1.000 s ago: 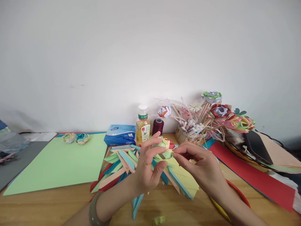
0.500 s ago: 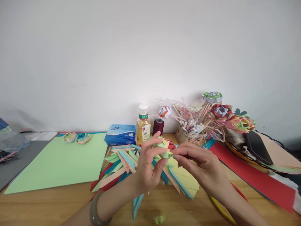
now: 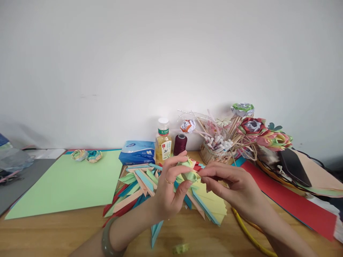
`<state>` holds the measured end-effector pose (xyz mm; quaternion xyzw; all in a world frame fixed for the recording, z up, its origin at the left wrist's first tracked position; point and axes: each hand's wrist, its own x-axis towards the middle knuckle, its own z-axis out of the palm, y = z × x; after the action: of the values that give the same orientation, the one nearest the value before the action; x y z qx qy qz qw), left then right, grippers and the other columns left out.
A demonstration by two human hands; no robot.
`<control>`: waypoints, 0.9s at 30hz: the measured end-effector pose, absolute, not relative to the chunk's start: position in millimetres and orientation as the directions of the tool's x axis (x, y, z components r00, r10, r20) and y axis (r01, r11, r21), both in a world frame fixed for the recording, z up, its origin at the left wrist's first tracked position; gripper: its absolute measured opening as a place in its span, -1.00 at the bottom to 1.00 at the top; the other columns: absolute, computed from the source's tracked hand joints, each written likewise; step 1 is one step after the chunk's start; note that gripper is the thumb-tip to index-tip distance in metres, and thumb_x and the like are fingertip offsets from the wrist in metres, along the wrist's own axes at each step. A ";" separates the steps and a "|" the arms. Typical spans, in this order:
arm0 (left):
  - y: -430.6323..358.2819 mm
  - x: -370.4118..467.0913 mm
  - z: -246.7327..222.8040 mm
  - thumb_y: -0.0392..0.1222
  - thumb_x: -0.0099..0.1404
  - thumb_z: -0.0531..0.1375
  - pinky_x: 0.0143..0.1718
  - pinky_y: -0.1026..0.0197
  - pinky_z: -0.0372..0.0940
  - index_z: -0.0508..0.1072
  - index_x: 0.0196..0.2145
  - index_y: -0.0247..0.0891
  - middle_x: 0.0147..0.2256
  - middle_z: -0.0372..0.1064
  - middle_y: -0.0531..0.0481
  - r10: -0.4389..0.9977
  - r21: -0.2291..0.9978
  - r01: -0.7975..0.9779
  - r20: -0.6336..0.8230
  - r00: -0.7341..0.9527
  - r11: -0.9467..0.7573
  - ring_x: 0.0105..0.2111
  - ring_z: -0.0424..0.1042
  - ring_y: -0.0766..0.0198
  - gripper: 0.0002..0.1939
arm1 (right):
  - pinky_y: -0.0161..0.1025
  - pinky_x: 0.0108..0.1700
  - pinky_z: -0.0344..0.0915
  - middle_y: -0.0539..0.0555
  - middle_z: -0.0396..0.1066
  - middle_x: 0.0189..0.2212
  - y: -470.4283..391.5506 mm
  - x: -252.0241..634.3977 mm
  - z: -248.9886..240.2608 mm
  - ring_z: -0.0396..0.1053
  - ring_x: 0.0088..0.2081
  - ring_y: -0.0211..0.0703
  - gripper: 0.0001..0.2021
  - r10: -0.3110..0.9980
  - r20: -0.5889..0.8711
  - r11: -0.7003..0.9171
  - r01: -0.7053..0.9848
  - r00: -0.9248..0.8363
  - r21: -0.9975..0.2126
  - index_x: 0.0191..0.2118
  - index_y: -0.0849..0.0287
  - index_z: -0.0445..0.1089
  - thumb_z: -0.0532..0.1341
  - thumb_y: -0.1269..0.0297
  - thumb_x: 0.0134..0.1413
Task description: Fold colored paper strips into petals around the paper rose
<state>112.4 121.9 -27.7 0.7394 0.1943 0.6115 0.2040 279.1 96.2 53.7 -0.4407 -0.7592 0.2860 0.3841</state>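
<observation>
A small light-green and yellow folded paper flower [image 3: 190, 176] is held up over the middle of the table. My left hand [image 3: 172, 189] grips it from the left between fingers and thumb. From the right, my right hand [image 3: 232, 182] pinches an edge of the same flower with thumb and forefinger. Behind and below lie many folded paper strips [image 3: 144, 182] in blue, green, peach and red. Yellow paper sheets [image 3: 211, 203] lie under the hands. Near the front edge sits a small yellow-green piece [image 3: 181, 248], too blurred to name.
Green paper [image 3: 69, 185] with two paper flowers [image 3: 94, 156] lies left. Behind stand a blue tissue pack [image 3: 137, 152], a bottle [image 3: 163, 142] and a dark red thread spool [image 3: 180, 144]. A basket [image 3: 214, 155] of sticks and paper flowers, plus red paper [image 3: 292, 200], are right.
My right hand has shifted slightly right, its fingertips still pinching the flower's edge. The flower's lower part looks a little wider open. My left hand stays nearly in place.
</observation>
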 end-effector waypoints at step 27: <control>121.9 110.9 -20.4 -0.27 0.34 0.02 0.05 -0.10 0.23 0.24 -0.03 -0.20 -0.01 0.16 -0.19 0.531 0.532 0.062 0.817 0.222 -0.844 0.13 0.20 0.00 -0.76 | -0.40 -0.54 0.24 0.00 0.41 -0.55 98.2 286.2 52.5 0.30 -0.55 -0.31 -0.83 0.923 0.194 0.328 0.417 -0.332 -0.848 -0.41 0.15 0.52 0.19 0.30 0.09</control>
<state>110.9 121.9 -20.4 0.7562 0.1961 0.5919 0.1984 286.2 98.2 52.5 -0.4568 -0.7337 0.3571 0.3544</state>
